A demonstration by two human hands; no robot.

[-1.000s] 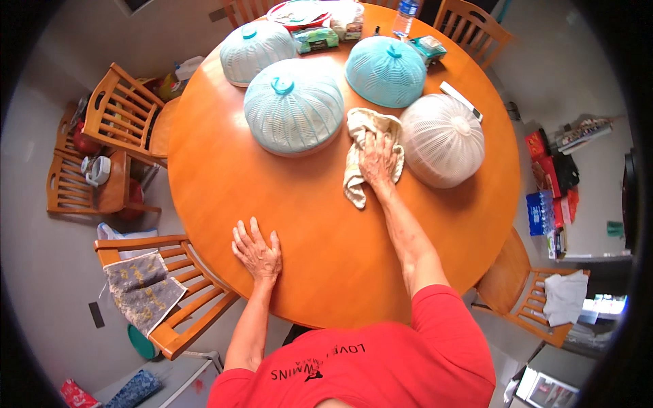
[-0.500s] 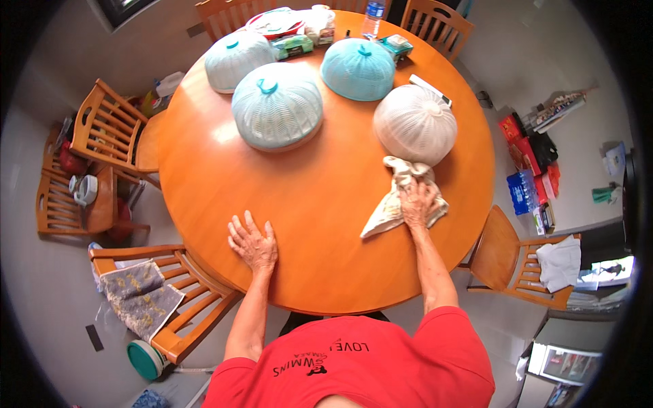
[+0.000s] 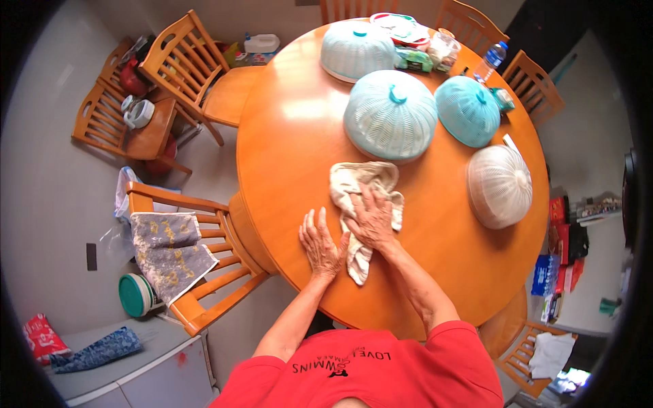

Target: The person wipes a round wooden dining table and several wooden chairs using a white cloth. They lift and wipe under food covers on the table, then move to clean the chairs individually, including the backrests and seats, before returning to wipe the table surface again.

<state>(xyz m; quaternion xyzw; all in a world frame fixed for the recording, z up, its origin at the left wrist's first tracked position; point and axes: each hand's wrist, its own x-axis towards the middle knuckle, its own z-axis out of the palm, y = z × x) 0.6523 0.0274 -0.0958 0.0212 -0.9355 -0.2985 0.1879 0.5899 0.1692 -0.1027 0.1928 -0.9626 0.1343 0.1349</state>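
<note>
Where the cloth (image 3: 364,204) was pressed at the table's (image 3: 292,129) three o'clock edge half a second ago, beside the white cover (image 3: 500,185), it is now found at six o'clock, just below the big blue cover (image 3: 390,114). It has been swept across under the right hand (image 3: 371,219), whose fingers are spread flat on it. The left hand (image 3: 321,243), fingers together, is laid flat on bare wood, touching the cloth's left edge. The right-hand stretch is judged wiped.
</note>
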